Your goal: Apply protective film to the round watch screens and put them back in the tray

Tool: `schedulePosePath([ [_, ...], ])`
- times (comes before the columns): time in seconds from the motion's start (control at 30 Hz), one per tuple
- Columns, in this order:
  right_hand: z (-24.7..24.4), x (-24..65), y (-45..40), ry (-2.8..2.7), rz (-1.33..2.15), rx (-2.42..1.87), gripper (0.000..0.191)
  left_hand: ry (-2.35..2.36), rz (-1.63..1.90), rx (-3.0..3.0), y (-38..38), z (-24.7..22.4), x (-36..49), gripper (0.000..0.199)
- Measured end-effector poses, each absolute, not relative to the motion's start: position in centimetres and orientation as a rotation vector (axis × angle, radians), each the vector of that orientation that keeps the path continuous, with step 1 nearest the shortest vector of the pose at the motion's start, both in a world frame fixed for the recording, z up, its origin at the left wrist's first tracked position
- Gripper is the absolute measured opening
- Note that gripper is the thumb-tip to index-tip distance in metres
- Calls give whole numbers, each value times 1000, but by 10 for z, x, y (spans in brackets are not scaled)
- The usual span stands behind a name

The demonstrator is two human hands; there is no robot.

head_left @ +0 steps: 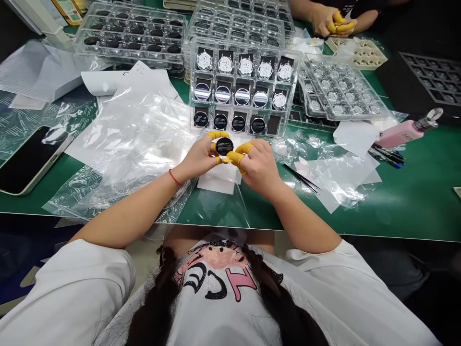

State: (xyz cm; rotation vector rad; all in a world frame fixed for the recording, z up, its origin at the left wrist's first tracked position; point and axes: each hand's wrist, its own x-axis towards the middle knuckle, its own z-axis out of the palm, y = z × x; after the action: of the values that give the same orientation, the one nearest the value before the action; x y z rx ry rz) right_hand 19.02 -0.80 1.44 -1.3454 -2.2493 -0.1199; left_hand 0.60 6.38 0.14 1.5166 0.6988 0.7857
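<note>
The left hand [200, 157], wearing yellow finger cots [218, 135], has its grip closed on a round black disc [224, 146] with white print, above the green worktop [396, 202] in front of a clear plastic compartment tray [245, 45]; the right hand [261, 166] bends at the disc's lower edge, whether pinching there I cannot tell

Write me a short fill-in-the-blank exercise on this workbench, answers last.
The black disc held in the left hand bears lettering coloured ____.
A red cord circles the ____ wrist.
In the bottom row of the tilted tray just beyond the disc, the pocket at the far ____ shows no disc.
The bottle near the pens is mainly ____.

Missing words: white; left; right; pink.
</note>
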Motion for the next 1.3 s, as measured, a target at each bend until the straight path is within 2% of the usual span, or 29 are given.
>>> schedulePosePath([
  [0.1,14,205,-1,-1994,111,-1414,25,610,783,1490,67,-2,5,63],
  [0.2,7,232,12,-1743,317,-1682,27,585,781,1494,70,-5,4,61],
  [0.33,-8,245,27,-1754,326,-1926,21,580,756,1495,68,-6,4,58],
  [0.4,-12,232,26,-1673,433,-1805,31,587,747,1503,66,-5,5,58],
  [0.47,-12,211,22,-1593,705,-1557,42,585,721,1511,64,-5,6,59],
  [0.57,-8,191,19,-1586,946,-1325,54,585,641,1515,60,-4,7,67],
  [0.63,-5,199,24,-1561,828,-1383,56,603,641,1521,59,-3,7,74],
  [0.7,-3,222,36,-1473,565,-1527,51,612,693,1525,58,-1,6,76],
  [0.83,-6,277,63,-1358,137,-1865,46,592,802,1533,59,5,3,61],
  [1.0,-14,293,76,-1427,112,-1998,32,625,913,1513,59,9,2,51],
  [1.3,-6,288,70,-1339,224,-2040,36,698,1018,1508,59,7,2,43],
])
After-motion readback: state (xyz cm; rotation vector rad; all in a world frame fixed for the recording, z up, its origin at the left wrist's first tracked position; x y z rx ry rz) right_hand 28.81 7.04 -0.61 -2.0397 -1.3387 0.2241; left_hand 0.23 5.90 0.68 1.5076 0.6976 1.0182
